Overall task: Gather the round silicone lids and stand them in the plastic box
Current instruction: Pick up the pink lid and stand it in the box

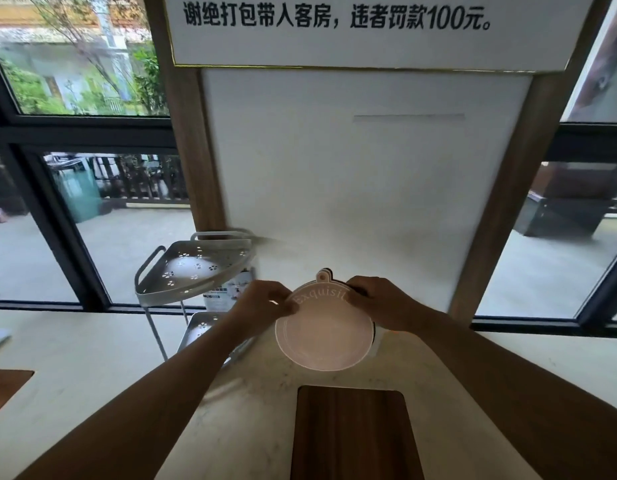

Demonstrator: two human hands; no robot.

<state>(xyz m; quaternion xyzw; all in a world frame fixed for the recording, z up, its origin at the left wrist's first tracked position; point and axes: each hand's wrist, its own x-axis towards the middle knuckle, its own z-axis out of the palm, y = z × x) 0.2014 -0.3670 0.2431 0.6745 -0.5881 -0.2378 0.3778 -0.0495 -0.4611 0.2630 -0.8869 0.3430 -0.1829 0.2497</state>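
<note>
A pale pink round silicone lid (pixel 324 337) with raised lettering and a small hanging tab at its top is held up, facing me, above the back of the counter. Darker lid edges show just behind it, so it fronts a small stack. My left hand (pixel 265 301) pinches the stack's upper left rim. My right hand (pixel 376 301) grips the upper right rim. A bit of white plastic (pixel 378 336) shows behind the lids' right edge; I cannot tell whether it is the box.
A dark wooden cutting board (pixel 352 434) lies on the marble counter (pixel 251 410) in front of me. A white perforated corner rack (pixel 192 268) stands left of the hands. A white panel (pixel 362 188) and windows rise behind.
</note>
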